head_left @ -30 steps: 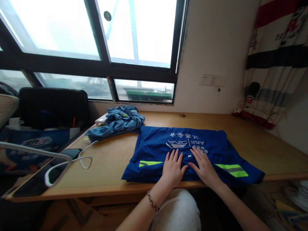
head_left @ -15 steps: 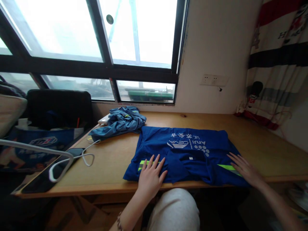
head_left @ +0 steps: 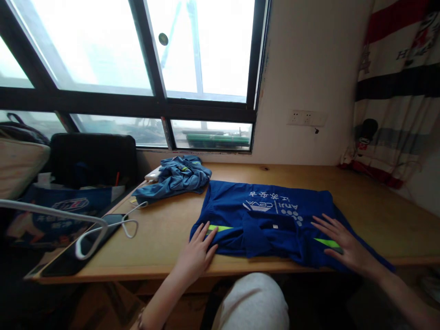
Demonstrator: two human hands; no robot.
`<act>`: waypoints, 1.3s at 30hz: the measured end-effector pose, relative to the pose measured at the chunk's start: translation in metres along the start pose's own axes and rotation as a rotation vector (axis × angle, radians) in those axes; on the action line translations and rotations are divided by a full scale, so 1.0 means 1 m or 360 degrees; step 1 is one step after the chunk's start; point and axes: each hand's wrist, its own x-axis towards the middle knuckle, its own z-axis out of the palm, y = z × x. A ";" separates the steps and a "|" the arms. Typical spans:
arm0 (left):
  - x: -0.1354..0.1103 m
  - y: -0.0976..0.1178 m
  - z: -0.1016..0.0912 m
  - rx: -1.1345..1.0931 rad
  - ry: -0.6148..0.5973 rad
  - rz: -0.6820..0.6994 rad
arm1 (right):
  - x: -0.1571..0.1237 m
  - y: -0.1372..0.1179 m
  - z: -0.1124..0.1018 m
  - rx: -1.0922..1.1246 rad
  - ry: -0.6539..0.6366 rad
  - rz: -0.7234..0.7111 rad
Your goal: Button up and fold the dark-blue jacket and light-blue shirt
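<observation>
A blue work jacket (head_left: 271, 215) lies spread on the wooden table, its white printed logo and lettering appearing upside down. Yellow-green reflective strips show near both sides, and the collar lies toward me. My left hand (head_left: 196, 250) rests at the jacket's left edge beside one strip, fingers extended. Over the right part, my right hand (head_left: 338, 240) lies with spread fingers on the cloth next to the other strip. Neither hand grips the fabric. One sleeve stretches out under my right forearm to the table's front edge.
A crumpled lighter blue garment (head_left: 182, 176) lies at the table's back left beside a white device (head_left: 153, 174) with a cable. A white curved tube (head_left: 92, 252) crosses the left side above a black mat (head_left: 65, 261). My knee (head_left: 254, 300) is below the table edge.
My left hand has moved left to the jacket's edge. My right hand has shifted inward over the cloth. The jacket's left side is drawn in, and its right sleeve reaches further right.
</observation>
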 end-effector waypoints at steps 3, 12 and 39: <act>0.045 -0.018 -0.003 -0.0097 -0.0152 0.0227 | 0.027 -0.029 0.004 0.0082 -0.0243 -0.0075; 0.158 0.006 0.010 0.0000 0.0347 0.0057 | 0.072 -0.067 0.057 -0.0067 -0.0177 0.0727; 0.154 -0.027 0.029 -0.0513 0.0292 0.0028 | 0.105 0.050 0.063 0.0039 0.0176 0.1955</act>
